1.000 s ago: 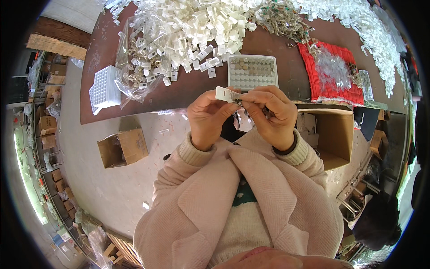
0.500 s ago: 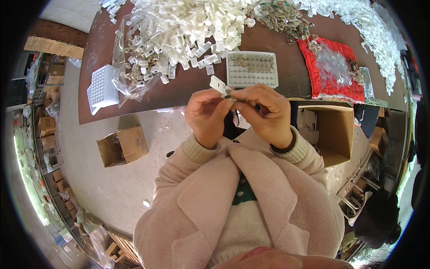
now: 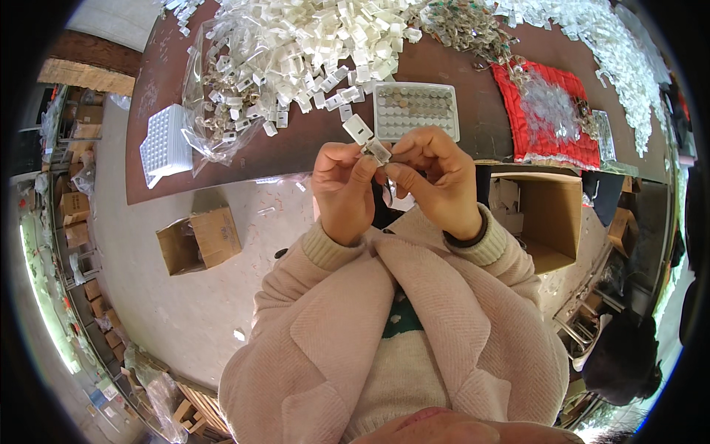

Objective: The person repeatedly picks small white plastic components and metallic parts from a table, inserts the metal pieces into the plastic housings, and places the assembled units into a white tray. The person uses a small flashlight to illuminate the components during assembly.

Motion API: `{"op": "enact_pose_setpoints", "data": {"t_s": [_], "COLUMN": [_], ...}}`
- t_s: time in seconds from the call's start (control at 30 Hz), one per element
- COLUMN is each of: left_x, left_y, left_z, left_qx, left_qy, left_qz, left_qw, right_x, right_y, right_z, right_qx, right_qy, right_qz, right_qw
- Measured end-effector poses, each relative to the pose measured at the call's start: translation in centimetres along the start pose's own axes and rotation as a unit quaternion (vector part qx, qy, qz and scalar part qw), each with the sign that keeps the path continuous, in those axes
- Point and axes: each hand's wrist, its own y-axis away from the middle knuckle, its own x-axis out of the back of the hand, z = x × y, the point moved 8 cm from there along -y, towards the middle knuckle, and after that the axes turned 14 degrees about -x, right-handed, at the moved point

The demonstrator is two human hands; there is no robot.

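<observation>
A small white plastic case (image 3: 359, 130) with a dark slot stands open between my hands, just in front of the table edge. Its lower half shows a clear or metallic-looking inside. My left hand (image 3: 344, 189) is closed on the case, with thumb and fingers along its left side. The fingers of my right hand (image 3: 438, 181) are pinched at the right end of the lower half. Whether something tiny sits between those fingertips is too small to tell. Just beyond lies a pale compartment tray (image 3: 416, 140) with small round pieces in several of its hollows.
A heap of white plastic cases (image 3: 318, 44) covers the far left of the brown table (image 3: 473, 96). Stacked white trays (image 3: 168, 144) stand at left. A red cloth (image 3: 525, 140) carries clear pieces. Cardboard boxes (image 3: 214, 240) sit below, one (image 3: 555, 214) under the table's right side.
The white case has turned in my hands, so its lower half now shows. My right hand has shifted slightly, and its fingers have drawn back to the right end of the case.
</observation>
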Motion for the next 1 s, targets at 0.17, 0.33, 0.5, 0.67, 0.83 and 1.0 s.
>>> {"op": "enact_pose_setpoints", "data": {"t_s": [0.17, 0.33, 0.5, 0.67, 0.83, 1.0], "left_x": [0.7, 2.2, 3.5, 3.9, 3.7, 3.1], "left_y": [0.0, -0.7, -1.3, -1.2, -1.1, -0.8], "left_z": [-0.5, -0.5, -0.9, -1.7, -2.1, -2.6], "left_qx": [-0.015, 0.031, 0.057, 0.087, 0.115, 0.119], "left_qy": [-0.038, -0.042, -0.027, 0.008, 0.012, 0.016], "left_qz": [0.040, 0.066, 0.073, 0.062, 0.053, 0.053], "left_qw": [0.998, 0.996, 0.995, 0.994, 0.992, 0.991], "right_x": [-0.5, 1.9, 4.7, 4.7, 4.5, 2.7], "right_y": [0.7, -0.3, -3.1, -4.7, -5.1, -4.0], "right_z": [-0.9, -1.6, -2.1, -0.3, 0.0, -1.2], "right_qx": [0.129, 0.155, 0.215, 0.218, 0.184, 0.163], "right_qy": [0.232, 0.275, 0.465, 0.534, 0.571, 0.446], "right_qz": [0.070, 0.094, 0.231, 0.234, 0.225, 0.152], "right_qw": [0.962, 0.944, 0.827, 0.782, 0.767, 0.867]}}
